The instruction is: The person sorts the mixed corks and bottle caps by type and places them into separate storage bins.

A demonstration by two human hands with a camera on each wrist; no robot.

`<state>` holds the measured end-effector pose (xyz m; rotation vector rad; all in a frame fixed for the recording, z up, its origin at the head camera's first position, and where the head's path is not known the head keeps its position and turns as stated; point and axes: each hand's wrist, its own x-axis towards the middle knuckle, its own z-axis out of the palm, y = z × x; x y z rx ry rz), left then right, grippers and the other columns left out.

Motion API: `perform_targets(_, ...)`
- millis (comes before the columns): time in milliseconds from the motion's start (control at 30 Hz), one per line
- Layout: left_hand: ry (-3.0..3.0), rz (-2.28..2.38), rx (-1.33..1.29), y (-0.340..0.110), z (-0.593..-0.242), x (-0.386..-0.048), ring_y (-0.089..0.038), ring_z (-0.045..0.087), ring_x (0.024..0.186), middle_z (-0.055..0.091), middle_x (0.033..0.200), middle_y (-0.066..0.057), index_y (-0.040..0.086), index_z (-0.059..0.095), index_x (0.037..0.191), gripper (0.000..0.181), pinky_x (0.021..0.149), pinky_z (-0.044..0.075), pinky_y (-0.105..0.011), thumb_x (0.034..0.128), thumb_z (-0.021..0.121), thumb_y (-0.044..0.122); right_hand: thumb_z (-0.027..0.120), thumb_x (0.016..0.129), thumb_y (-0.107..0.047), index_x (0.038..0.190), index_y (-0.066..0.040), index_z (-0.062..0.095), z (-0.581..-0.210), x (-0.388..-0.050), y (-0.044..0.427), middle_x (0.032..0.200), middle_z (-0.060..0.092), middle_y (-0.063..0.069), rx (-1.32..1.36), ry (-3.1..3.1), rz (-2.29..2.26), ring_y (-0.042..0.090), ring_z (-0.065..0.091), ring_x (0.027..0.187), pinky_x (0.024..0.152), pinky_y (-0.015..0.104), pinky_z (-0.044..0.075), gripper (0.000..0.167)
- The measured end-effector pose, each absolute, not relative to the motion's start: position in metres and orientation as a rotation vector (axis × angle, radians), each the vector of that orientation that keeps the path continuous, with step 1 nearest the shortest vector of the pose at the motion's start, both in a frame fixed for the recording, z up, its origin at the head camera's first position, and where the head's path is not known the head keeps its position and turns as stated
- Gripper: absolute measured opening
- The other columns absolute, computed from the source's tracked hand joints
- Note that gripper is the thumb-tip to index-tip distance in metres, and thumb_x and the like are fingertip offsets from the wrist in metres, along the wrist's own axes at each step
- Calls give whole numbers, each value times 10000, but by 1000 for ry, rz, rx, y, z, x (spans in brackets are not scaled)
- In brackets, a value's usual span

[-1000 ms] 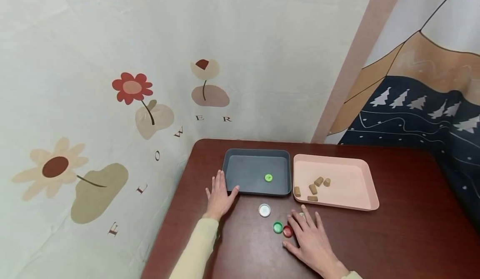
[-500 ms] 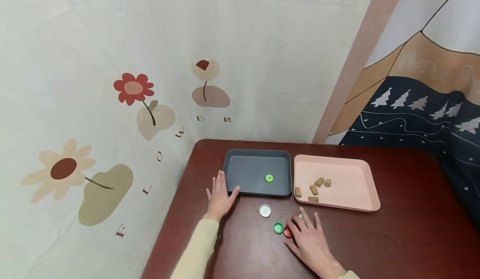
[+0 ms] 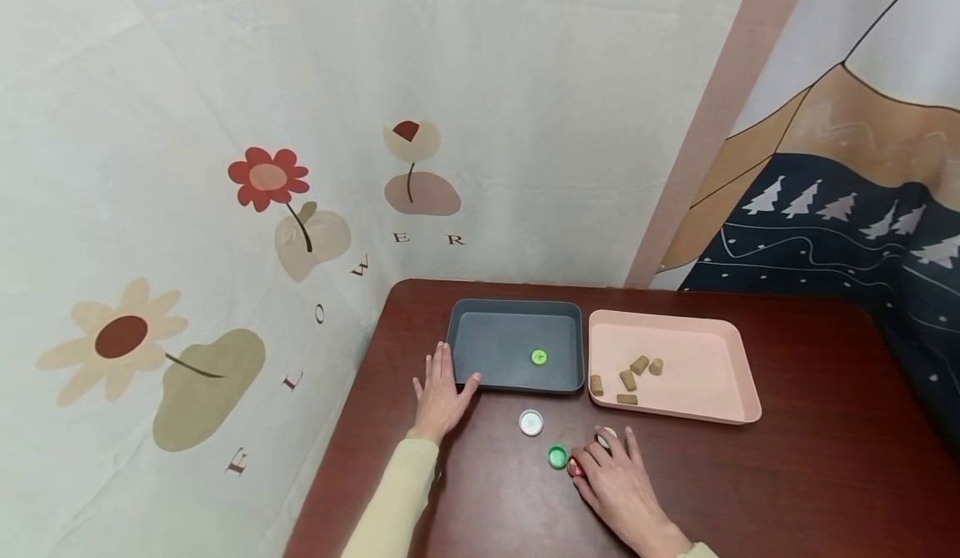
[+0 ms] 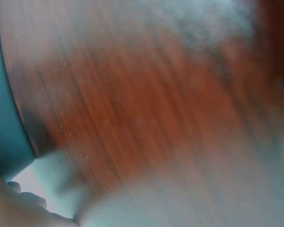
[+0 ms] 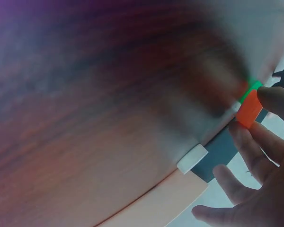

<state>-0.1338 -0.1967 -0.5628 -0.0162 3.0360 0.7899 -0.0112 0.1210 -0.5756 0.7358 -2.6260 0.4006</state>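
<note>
In the head view the left hand rests with spread fingers at the near-left corner of the dark grey tray, which holds a bright green cap. The right hand pinches a red cap; the right wrist view shows this cap between thumb and fingers. Just left of it lies a green cap. A white cap is beside the right fingertips, partly covered by them. Another white cap lies in front of the grey tray.
A pink tray stands right of the grey one, with several brown cork-like pieces toward its left side. Both trays are on a dark red-brown table. Behind the table hangs a printed cloth.
The right hand's fingers have drawn in around the red cap, and its fingertips have moved back a little, uncovering more of the nearby white cap. The left hand stays in place.
</note>
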Motion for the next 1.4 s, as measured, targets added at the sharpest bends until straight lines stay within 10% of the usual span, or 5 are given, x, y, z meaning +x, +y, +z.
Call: perform_targets(1400,3031,782,-7,-197,-563,-134,-424,145,1564,146,1724,-140,25,163,1653,942,1138,123,-775,1004,546,591,908,778,-265,1128,-105,765,-542,-49,104,1025,742,73,452,-2554,646,408,620,1188,1003,730,387,411)
